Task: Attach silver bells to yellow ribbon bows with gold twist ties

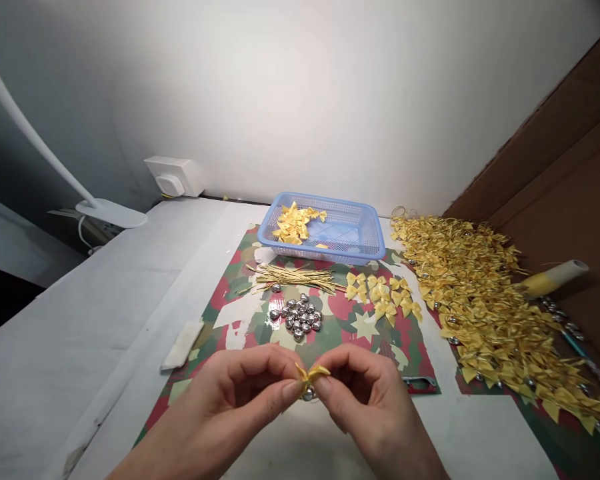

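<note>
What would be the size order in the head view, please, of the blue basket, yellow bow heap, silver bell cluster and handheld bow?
1. Yellow bow heap
2. Blue basket
3. Silver bell cluster
4. Handheld bow

Jingle bells (305,319) are lying clustered on the mat (365,325). Twist ties (295,278) are lying behind them, with loose ribbon bows (380,293) sitting just to the right. Behind the ties, a plastic basket (325,256) is holding more bows (296,223) at its left end. A bow heap (480,300) is spreading along the right, beside a cardboard panel (570,180); a lamp base (115,213) is resting far left.
</note>
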`<state>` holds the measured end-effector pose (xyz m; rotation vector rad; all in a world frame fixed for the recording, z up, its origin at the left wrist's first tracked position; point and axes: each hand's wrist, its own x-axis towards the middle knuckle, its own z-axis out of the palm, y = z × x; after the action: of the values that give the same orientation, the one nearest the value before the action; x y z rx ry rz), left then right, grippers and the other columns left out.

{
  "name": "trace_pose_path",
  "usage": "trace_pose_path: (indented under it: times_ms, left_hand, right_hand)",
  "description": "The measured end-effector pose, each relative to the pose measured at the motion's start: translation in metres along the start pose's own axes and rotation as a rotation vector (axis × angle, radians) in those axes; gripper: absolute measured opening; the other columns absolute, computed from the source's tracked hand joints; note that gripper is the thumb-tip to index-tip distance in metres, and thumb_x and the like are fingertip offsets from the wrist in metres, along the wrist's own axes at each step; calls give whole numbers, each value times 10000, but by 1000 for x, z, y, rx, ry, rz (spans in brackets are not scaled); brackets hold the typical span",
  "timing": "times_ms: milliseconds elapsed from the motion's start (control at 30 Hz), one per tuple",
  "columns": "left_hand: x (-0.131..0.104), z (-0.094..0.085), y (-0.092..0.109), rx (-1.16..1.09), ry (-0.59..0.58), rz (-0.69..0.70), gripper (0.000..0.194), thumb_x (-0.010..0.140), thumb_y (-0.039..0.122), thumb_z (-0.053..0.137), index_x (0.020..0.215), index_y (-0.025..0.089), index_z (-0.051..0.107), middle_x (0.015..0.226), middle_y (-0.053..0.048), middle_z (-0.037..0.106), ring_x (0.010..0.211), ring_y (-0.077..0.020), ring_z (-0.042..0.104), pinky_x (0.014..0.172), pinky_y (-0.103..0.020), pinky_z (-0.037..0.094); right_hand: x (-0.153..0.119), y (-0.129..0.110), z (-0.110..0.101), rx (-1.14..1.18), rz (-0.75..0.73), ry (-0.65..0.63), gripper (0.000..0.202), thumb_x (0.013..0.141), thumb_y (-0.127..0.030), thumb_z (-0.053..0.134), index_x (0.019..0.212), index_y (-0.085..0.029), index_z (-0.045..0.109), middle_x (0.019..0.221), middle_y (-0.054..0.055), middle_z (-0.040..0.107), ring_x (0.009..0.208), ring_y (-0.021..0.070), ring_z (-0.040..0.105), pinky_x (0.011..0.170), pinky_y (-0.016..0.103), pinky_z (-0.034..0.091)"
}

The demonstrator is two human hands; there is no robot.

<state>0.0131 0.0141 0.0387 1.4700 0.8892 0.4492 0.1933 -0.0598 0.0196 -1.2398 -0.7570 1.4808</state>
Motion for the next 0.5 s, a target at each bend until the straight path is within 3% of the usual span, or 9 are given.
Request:
trace_pose_path:
  times_ms: [167, 267, 367, 433, 500]
  left_hand:
    - [0, 5, -1, 14, 126, -20, 258, 911, 448, 739, 832, 217, 823, 899, -71, 807, 845, -214, 747, 753, -255, 615]
    - [-3, 3, -7, 89, 152, -18, 295, 951, 454, 688, 830, 210, 803, 896, -65, 777, 810, -195, 699, 699, -242, 576]
    - [-8, -1, -15, 178, 149, -9, 316, 1002, 440, 622, 854, 203, 769, 908, -58, 756, 859, -201, 687, 738, -257, 558]
    - [-10, -3, -18, 254, 146, 2, 312, 1022, 422, 587, 876, 204, 755, 936, -62, 754, 955, -229, 703, 751, -268, 553]
    - [-10, -3, -19, 331, 159, 33, 307, 1022, 394, 563, 882, 202, 757, 912, -64, 739, 1003, -246, 715, 730, -270, 553]
  right_hand:
    - [1, -3, -11, -35, -103, 57, 197, 972, -371, 746, 970, -181, 798, 793, 3, 622, 637, 62, 455, 580, 189, 362]
    - [2, -10, -25, -103, -311, 103, 203, 1069, -343, 628, 1126, -319, 821, 911, 3, 699, 633, 51, 538, 613, 167, 467]
    - [-2, -25, -27, -94, -465, 130, 299, 1076, -275, 625, 1285, -449, 749, 1000, -22, 754, 643, 56, 625, 654, 186, 559]
    - [-6, -36, -22, -26, -412, 159, 303, 1050, -244, 667, 1297, -405, 738, 1001, -14, 782, 670, 82, 685, 691, 225, 607]
    - [-8, -44, -16, 1, -344, 76, 166, 1022, -245, 704, 1168, -298, 762, 856, -12, 787, 700, 127, 736, 862, 318, 641]
